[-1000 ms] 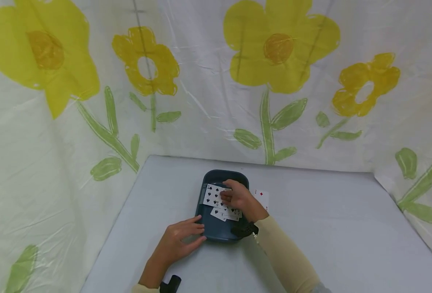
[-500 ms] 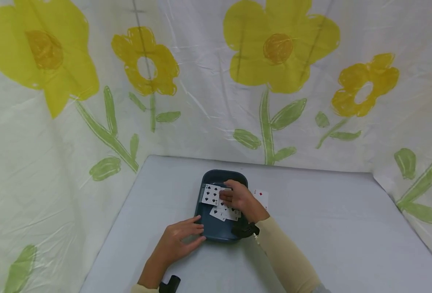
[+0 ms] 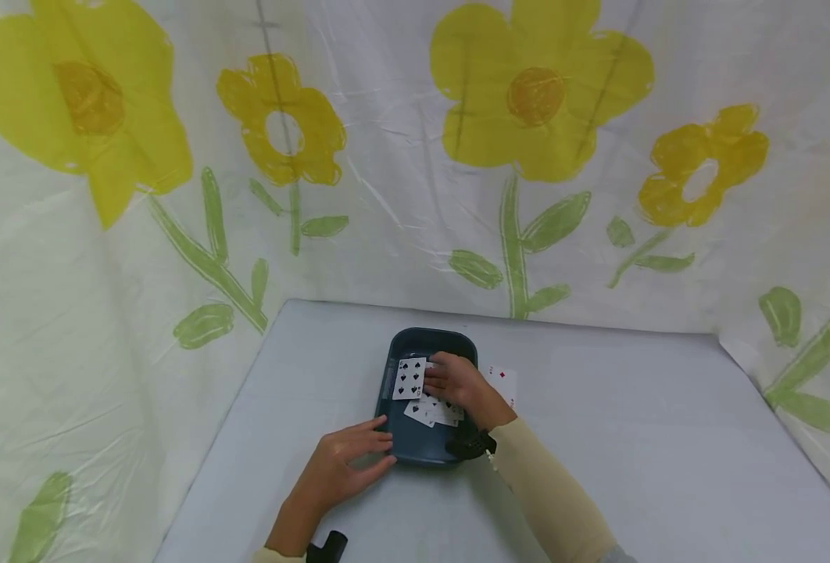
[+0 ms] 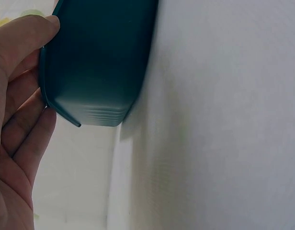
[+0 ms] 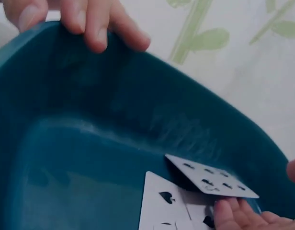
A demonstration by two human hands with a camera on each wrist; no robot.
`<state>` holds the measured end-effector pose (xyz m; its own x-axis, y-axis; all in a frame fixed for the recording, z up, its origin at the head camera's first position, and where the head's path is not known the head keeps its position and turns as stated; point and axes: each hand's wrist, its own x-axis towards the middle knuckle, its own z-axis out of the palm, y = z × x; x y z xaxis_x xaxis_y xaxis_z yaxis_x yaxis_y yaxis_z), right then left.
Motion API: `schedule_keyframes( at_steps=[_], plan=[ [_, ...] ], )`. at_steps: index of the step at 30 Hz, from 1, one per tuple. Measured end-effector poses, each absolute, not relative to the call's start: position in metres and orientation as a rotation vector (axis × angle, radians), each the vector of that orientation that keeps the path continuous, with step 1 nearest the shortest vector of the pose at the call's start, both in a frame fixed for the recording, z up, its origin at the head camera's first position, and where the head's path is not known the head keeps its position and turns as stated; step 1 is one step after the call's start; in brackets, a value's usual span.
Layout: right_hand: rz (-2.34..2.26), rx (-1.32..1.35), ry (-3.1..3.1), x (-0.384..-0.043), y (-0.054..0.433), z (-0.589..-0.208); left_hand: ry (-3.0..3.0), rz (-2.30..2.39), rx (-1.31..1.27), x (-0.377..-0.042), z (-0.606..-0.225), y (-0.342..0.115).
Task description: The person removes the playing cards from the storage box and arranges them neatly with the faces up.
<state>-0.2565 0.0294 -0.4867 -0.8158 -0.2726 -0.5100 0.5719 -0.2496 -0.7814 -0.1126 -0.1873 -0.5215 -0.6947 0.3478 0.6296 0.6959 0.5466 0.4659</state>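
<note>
A dark teal plastic tray [image 3: 422, 450] stands on the table with several spade playing cards inside. My left hand [image 3: 348, 457] holds its left rim, fingertips hooked over the inside and the thumb outside in the left wrist view. My right hand [image 3: 457, 383] is down in the tray among the cards. In the right wrist view a six of spades [image 5: 209, 176] leans tilted by the tray wall. The right fingertips [image 5: 229, 213] lie under its lower edge, and the thumb [image 5: 294, 170] is apart from it. Other spade cards [image 3: 418, 411] lie overlapping beneath, partly hidden by the right hand.
A diamond card [image 3: 502, 381] lies on the table just right of the tray, partly behind the right forearm. The white table [image 3: 633, 438] meets a hanging cloth with yellow flowers [image 3: 542, 94] at the back and left.
The six of spades has shifted slightly in the tray, and the right hand has dipped a little lower toward the cards. The left hand and tray have not moved.
</note>
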Motion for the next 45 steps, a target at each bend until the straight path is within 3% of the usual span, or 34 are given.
schedule_keyframes(
  at_steps=[12,27,45],
  plan=[
    [-1.82,0.195,1.835,-0.261,0.016,-0.496,-2.339,-1.015,-0.834,-0.111,-0.521,-0.188],
    [-1.819,0.243,1.923,-0.261,0.016,-0.502,-2.322,-0.979,-0.845,-0.111,-0.522,-0.187],
    [-1.903,0.176,1.895,-0.253,0.039,-0.473,-2.317,-0.928,-0.84,-0.109,-0.519,-0.185]
  ],
)
